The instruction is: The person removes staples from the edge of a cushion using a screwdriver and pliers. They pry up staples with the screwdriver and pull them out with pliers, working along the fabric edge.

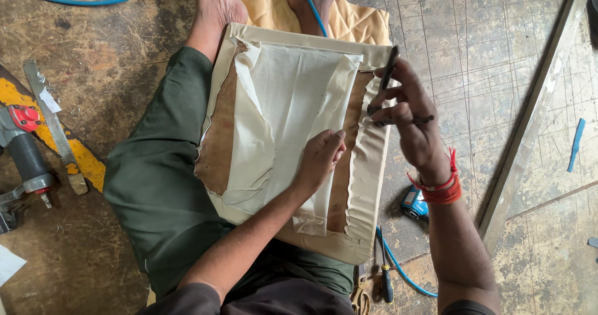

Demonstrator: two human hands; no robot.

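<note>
A square seat panel (364, 165) lies underside up across my lap, its cream covering folded over the edges and brown board showing on both sides. A loose sheet of white lining cloth (293, 103) covers its middle. My left hand (321, 156) presses flat on the cloth's right edge, fingers together. My right hand (411, 112) hovers over the panel's right border and grips dark scissors (387, 78), blades pointing up and away from me. Red threads are tied round that wrist.
A yellow quilted cushion (274, 3) lies beyond the panel by my bare feet. A blue air hose (398, 268) runs under the panel. A pneumatic tool (25, 153) rests at left, a screwdriver (387, 284) near my right knee, a metal rail (536, 109) at right.
</note>
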